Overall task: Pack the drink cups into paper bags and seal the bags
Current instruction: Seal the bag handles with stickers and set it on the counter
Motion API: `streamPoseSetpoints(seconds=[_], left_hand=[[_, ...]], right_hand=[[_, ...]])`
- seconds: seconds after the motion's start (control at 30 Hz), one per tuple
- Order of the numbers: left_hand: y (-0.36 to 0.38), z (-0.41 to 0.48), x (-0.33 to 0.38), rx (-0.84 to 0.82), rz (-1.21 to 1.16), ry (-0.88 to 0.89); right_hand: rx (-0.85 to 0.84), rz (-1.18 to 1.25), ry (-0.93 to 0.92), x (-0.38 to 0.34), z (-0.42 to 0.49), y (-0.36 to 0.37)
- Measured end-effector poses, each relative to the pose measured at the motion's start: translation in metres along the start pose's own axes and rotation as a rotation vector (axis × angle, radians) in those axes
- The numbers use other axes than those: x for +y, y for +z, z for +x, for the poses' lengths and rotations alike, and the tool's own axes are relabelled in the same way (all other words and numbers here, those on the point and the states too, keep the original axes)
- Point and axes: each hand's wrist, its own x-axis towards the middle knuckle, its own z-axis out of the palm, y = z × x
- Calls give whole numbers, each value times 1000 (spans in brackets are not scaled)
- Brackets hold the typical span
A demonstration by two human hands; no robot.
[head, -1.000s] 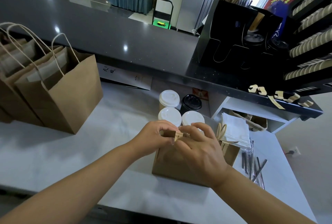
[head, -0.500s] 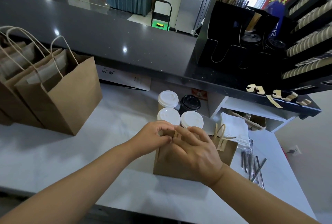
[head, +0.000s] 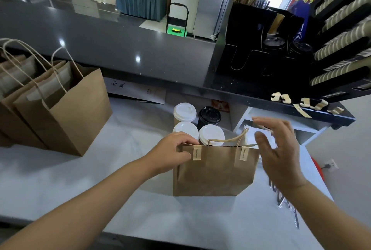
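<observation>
A small brown paper bag [head: 212, 171] stands on the white counter [head: 60, 179], its top folded shut under two tan stickers, one on the left [head: 197, 152] and one on the right [head: 244, 153]. My left hand [head: 170, 153] grips the bag's top left corner. My right hand [head: 279, 151] hovers open just right of the bag, fingers spread, touching nothing. Behind the bag stand three white-lidded cups [head: 184, 111] and one black-lidded cup [head: 209, 116].
Several large brown handled bags [head: 66, 109] stand at the left. Tan sticker strips [head: 281, 98] hang on the dark upper counter's edge. A black organiser [head: 251, 49] with stirrers and lids sits at the back right. Napkins and wrapped straws [head: 289, 203] lie at the right.
My right hand has lifted off the bag's top and moved right, opening. The left sticker now lies flat over the folded top. My left hand stays on the corner.
</observation>
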Motion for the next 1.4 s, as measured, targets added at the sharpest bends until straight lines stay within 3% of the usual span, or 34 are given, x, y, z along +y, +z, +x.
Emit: streamPoseSetpoints(seconds=[0.1,0.23,0.4,0.57,0.8,1.4], left_hand=[[4,3,5,80,98,22],[11,7,8,242,262,114],[12,6,11,274,498,296],[11,8,10,241,513,307],[14,8,6,226,399,185],[15,10,8,191,393,-48]], right_hand=[[-296,6,324,27,0,-11],[-505,37,393,39,-4,-12],[-514,42,387,40,-2,-2],[-498,82,413,42,2,5],[-666,93,442,50,10,2],[-886,-142,247,65,19,3]])
